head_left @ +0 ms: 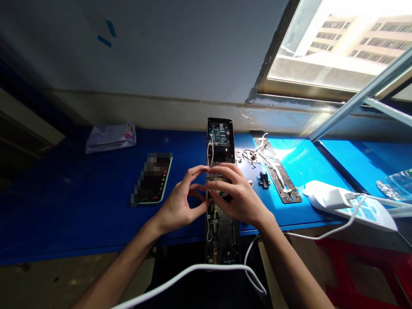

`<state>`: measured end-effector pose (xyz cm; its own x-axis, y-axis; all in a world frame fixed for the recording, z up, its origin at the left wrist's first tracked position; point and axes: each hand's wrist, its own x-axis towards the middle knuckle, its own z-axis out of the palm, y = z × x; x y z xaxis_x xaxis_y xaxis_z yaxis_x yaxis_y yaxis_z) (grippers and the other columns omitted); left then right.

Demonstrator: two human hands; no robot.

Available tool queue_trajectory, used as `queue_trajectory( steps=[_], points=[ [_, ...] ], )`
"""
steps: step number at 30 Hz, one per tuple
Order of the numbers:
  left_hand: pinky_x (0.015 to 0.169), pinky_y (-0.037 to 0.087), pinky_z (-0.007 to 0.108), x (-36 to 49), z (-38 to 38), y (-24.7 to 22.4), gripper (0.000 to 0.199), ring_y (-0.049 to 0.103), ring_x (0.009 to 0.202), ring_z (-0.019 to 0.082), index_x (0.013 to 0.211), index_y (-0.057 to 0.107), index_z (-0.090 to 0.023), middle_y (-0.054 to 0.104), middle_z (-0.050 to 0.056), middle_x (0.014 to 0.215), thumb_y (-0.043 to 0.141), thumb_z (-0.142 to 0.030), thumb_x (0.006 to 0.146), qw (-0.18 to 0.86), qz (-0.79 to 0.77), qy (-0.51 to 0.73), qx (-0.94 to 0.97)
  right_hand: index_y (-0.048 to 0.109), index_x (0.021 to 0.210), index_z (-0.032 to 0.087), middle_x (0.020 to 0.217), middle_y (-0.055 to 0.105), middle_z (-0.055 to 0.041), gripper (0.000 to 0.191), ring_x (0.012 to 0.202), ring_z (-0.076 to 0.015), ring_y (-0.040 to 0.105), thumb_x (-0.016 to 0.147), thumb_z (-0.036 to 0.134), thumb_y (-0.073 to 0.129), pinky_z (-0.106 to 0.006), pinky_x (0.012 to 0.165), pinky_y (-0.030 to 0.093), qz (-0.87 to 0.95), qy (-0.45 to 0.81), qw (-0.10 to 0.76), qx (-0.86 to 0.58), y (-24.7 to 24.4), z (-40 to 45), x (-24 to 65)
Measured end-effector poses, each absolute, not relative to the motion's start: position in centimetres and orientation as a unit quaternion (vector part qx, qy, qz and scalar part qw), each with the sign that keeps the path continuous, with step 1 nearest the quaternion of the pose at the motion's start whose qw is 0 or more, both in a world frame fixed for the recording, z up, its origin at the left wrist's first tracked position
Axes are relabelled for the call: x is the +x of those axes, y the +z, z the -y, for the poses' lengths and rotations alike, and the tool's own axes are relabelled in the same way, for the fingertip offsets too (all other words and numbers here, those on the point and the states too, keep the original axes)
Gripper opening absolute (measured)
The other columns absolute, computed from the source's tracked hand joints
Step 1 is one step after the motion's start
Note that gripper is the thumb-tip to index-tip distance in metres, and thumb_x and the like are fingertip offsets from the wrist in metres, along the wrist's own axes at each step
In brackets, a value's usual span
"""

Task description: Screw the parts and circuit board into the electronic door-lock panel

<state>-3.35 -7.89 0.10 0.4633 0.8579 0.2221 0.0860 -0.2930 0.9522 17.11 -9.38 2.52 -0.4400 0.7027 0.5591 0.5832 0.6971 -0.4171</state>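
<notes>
A long, narrow black device housing (236, 146) lies lengthwise before me, its lower end reaching past the table's front edge. A blue circuit board (219, 136) sits in its far end, with a thin white wire (210, 150) running down the left side. Brass-coloured metal parts (215, 251) fill the near end. My left hand (182, 201) is at the housing's left edge, thumb and fingers curved. Across the middle lies my right hand (236, 193), bent fingertips meeting the left hand's. Anything small between the fingertips is hidden. The right hand partly covers a round part (220, 185).
Right of the housing are a perforated black plate (278, 171) with white wires, a small black bracket (264, 180) and small loose parts. A white power strip (350, 208) holds a charger. A phone (152, 180) and a wipes-like packet (111, 137) lie left. A white cable (193, 269) crosses the foreground.
</notes>
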Motion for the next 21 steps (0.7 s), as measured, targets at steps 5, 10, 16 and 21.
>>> queue_trajectory(
  steps=[5,10,16,21],
  points=[
    [0.078,0.065,0.028,-3.3,8.8,-0.2,0.065,0.077,0.090,0.016,0.145,0.043,-0.031,0.052,0.013,0.154,0.072,-0.018,0.088,0.473,-0.348,0.384,0.713,0.074,0.111,0.023,0.132,0.068,-0.0126,0.022,0.131,-0.0262,0.056,0.096,0.014,0.062,-0.051,0.108,0.054,0.847,0.074,0.368,-0.377,2.1,9.7,17.2],
    [0.077,0.064,0.027,-3.1,9.4,-0.3,0.060,0.076,0.083,0.015,0.142,0.046,-0.029,0.064,0.011,0.139,0.070,-0.015,0.088,0.439,-0.365,0.378,0.729,0.073,0.109,0.024,0.133,0.068,-0.0115,0.021,0.131,-0.0258,0.057,0.095,0.014,0.062,-0.051,0.108,0.055,0.847,0.067,0.373,-0.372,2.0,10.1,17.3],
    [0.081,0.064,0.029,-3.5,9.7,0.2,0.063,0.076,0.088,0.015,0.142,0.042,-0.030,0.051,0.012,0.153,0.071,-0.018,0.087,0.495,-0.332,0.350,0.722,0.074,0.111,0.022,0.131,0.069,-0.0122,0.023,0.130,-0.0255,0.057,0.095,0.012,0.061,-0.048,0.110,0.054,0.847,0.064,0.370,-0.376,1.8,10.9,17.4],
    [0.082,0.064,0.033,-3.6,10.0,0.1,0.072,0.073,0.088,0.015,0.145,0.037,-0.030,0.049,0.013,0.152,0.070,-0.016,0.084,0.518,-0.333,0.310,0.724,0.074,0.111,0.022,0.132,0.069,-0.0125,0.025,0.132,-0.0270,0.055,0.094,0.011,0.059,-0.051,0.111,0.053,0.845,0.055,0.375,-0.377,1.3,11.1,17.5]
  ],
)
